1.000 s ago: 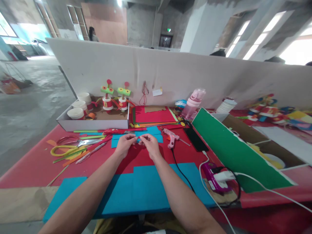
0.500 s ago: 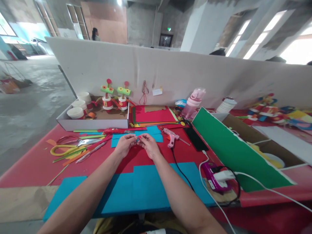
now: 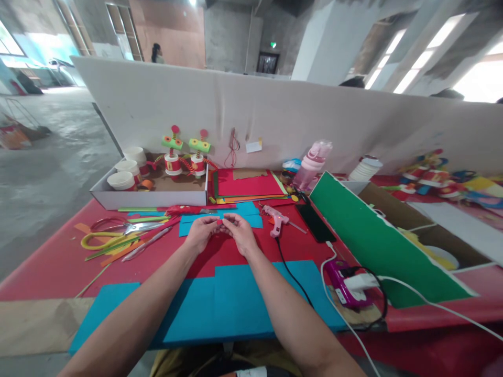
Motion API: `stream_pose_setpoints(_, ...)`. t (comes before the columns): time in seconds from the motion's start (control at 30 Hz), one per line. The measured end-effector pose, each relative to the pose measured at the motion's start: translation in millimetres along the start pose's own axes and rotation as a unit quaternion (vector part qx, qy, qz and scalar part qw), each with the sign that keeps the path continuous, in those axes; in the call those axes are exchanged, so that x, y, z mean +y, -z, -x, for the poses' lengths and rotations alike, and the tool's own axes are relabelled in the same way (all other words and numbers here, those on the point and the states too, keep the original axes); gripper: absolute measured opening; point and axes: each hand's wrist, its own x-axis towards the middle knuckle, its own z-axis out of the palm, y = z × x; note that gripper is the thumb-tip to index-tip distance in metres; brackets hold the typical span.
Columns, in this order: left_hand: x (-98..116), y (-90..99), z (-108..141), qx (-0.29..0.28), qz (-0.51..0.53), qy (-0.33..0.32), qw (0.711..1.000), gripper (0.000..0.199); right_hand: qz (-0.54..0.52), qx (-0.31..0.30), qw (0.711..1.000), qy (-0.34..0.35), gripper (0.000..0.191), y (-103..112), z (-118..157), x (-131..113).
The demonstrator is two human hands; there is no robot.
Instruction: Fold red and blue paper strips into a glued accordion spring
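Observation:
My left hand [image 3: 201, 232] and my right hand [image 3: 240, 232] meet fingertip to fingertip over the red table covering. Between their pinched fingers is a small red piece [image 3: 219, 222], largely covered by the fingers, so its shape is unclear. Both hands seem to grip it. Just behind them lie light blue paper pieces [image 3: 247, 213]. A pink glue gun [image 3: 275, 220] rests to the right of my right hand. Scissors with yellow and red handles [image 3: 143, 228] lie on the left among paper strips.
Behind stands a shallow box [image 3: 149, 199] with white cups and two robot figures, beside stacked coloured paper [image 3: 251, 186]. At right are a phone [image 3: 315, 222], a purple power strip [image 3: 348, 285], cables and a green board [image 3: 377, 241]. Blue sheets [image 3: 236, 309] line the front edge.
The small piece between my fingers has turned; a red face shows now where blue and red showed before. My hands have hardly moved.

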Motion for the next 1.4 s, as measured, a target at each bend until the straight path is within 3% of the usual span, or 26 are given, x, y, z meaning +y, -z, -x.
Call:
stream_pose_setpoints(0.5,1.5,-3.1,3.4,-0.028,-0.035,-0.016,0.999,0.032,0.013,0.035,0.998,0.053,0.033,2.4,-4.0,2.3)
stream_pose_setpoints(0.8,-1.9,1.5,-2.0,0.005,-0.047,-0.033,0.998,0.031,-0.042,-0.020,0.999,-0.005,0.037,3.3,-0.9,-4.4)
stream_pose_setpoints(1.03,-4.3,3.2,-2.6,0.010,-0.081,-0.051,0.995,0.030,-0.007,0.015,1.000,-0.004,0.038,2.8,-2.5,-0.6)
stream_pose_setpoints(1.4,0.0,2.5,-0.3,0.026,-0.127,-0.067,0.989,0.029,0.016,0.020,1.000,-0.009,0.040,3.5,-2.5,1.1)
